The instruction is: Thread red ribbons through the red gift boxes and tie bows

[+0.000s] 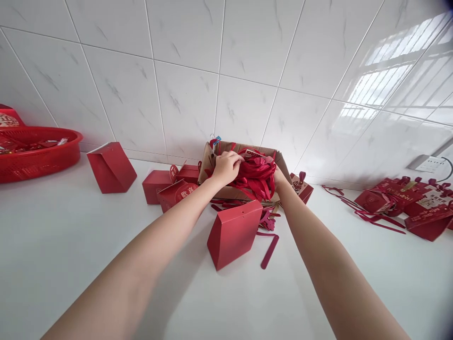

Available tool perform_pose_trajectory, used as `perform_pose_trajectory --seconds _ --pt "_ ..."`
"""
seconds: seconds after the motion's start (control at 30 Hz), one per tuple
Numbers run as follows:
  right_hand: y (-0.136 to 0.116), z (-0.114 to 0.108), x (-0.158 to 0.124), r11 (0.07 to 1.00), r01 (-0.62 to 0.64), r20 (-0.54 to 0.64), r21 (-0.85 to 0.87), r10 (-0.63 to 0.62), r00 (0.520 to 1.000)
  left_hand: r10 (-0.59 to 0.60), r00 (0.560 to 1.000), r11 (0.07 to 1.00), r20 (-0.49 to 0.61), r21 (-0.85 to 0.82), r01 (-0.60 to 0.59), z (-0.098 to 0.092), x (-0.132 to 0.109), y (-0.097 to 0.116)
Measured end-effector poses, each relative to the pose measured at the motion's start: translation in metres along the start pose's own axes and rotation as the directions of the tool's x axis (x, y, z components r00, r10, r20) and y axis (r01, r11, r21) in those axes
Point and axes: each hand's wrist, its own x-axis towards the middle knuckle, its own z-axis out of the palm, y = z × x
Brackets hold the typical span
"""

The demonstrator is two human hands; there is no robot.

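Note:
A brown cardboard box [226, 191] stands against the tiled wall, filled with a heap of red ribbons [260, 174]. My left hand [228, 166] reaches into the box from the left, its fingers curled and pinching the ribbons at the top of the heap. My right hand [277, 178] goes in at the right side of the box; the ribbons hide most of it and its fingers do not show. In front of the box stands a red paper gift box [233, 232], upright and open at the top. A loose red strip [269, 250] lies beside it.
A red plastic basket [35, 151] sits at the far left. Red gift boxes [111, 166] [166, 186] stand left of the cardboard box. Finished red boxes with ribbons [406, 200] lie at the right, under a wall socket [426, 164]. White tabletop [71, 245] stretches in front.

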Motion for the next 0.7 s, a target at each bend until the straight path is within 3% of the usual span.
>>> perform_pose_trajectory --seconds 0.1,0.3,0.47,0.57,0.63,0.7 --pt "0.001 -0.002 0.001 1.0 -0.015 -0.033 -0.003 0.015 0.999 0.007 0.999 1.0 0.051 -0.006 -0.007 0.005 0.007 0.005" --pt "0.004 -0.001 0.002 0.999 -0.034 -0.064 -0.02 0.032 0.997 -0.115 0.993 0.993 -0.014 0.017 0.116 0.005 0.017 0.004" --pt "0.002 0.0 0.001 0.999 -0.044 -0.047 -0.013 0.044 0.998 0.061 0.998 0.996 -0.013 0.067 -0.06 0.0 0.036 -0.001" --pt "0.002 0.002 0.002 0.999 -0.044 -0.035 -0.021 0.043 0.998 0.194 0.979 0.97 0.063 0.135 -0.201 -0.002 0.048 -0.002" --pt "0.004 0.002 0.005 0.998 -0.034 -0.044 -0.045 0.032 0.999 0.216 0.97 0.962 0.114 0.146 -0.231 -0.004 0.055 0.0" --pt "0.008 0.002 0.008 0.996 -0.023 -0.069 -0.089 0.016 0.997 0.183 0.98 0.97 0.074 0.146 -0.192 -0.01 0.063 0.003"
